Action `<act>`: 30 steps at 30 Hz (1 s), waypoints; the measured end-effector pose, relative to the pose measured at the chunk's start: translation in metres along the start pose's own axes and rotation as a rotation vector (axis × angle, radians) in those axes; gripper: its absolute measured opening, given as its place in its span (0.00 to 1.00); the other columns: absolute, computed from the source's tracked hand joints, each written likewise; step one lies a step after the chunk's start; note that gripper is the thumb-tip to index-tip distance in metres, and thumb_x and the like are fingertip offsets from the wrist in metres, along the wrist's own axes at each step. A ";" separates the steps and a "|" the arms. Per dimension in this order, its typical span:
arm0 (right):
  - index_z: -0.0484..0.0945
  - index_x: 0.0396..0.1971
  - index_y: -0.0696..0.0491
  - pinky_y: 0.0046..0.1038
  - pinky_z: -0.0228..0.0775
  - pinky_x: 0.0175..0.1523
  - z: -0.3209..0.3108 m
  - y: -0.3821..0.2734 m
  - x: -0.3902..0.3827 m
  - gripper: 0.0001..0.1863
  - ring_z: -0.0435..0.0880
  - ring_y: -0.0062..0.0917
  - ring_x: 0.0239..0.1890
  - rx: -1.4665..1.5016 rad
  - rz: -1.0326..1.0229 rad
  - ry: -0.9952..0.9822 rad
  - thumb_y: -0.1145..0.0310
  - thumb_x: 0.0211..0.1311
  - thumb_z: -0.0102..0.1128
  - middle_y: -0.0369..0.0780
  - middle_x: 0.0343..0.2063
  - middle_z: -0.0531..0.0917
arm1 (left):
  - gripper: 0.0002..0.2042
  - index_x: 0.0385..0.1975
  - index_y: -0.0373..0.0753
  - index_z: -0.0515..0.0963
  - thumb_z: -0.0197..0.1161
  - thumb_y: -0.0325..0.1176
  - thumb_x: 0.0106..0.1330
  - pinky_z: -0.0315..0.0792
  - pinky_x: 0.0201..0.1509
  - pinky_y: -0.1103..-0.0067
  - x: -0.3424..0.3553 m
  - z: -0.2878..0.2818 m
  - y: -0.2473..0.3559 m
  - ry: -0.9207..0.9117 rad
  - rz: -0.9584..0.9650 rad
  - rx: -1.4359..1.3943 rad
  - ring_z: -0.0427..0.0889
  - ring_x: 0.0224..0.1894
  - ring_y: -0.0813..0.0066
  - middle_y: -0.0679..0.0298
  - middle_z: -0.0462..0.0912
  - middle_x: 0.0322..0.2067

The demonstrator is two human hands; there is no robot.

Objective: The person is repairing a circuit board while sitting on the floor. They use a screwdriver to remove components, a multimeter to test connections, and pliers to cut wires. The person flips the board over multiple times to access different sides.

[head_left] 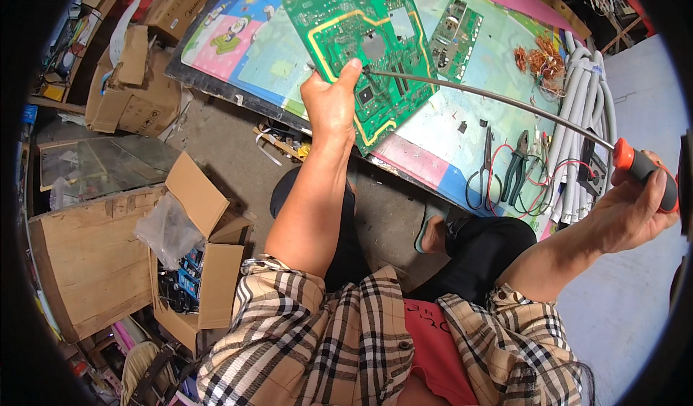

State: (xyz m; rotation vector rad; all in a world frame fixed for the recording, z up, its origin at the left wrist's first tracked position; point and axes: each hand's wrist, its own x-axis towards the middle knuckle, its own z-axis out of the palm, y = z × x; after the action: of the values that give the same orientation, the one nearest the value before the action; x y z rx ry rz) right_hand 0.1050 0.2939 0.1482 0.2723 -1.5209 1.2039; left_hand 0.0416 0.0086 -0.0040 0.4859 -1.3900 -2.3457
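Observation:
My left hand [328,106] grips a large green circuit board [393,110] by its left side, thumb on its face, over the near edge of a patterned play mat [245,38] on the table. My right hand [642,211] holds a long screwdriver with a red and black handle [642,171]; its thin shaft reaches across to the board near my left thumb. Beside the board lies a smaller circuit board [456,41]. Scissors [480,175] and pliers [516,168] lie on the mat toward the right, among thin red wires and small black pieces.
Copper wire [545,67] and bundled white tubes [581,110] sit at the table's right. Cardboard boxes [141,92] stand at the left, with an open box [216,283] holding a plastic bag and blue-black items beside a wooden panel [86,262]. My sandalled foot shows below the table edge.

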 end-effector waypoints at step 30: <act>0.72 0.31 0.63 0.18 0.64 0.22 -0.008 -0.003 0.005 0.11 0.75 0.24 0.19 0.078 0.051 -0.100 0.69 0.60 0.58 0.49 0.25 0.79 | 0.09 0.39 0.30 0.79 0.61 0.20 0.59 0.72 0.41 0.80 0.001 0.000 0.001 0.003 -0.006 -0.014 0.79 0.35 0.78 0.63 0.82 0.36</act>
State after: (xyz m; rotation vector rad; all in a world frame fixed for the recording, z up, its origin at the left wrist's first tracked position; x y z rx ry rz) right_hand 0.1104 0.3008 0.1532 0.3516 -1.5776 1.3086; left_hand 0.0411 0.0082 -0.0035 0.4901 -1.3722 -2.3567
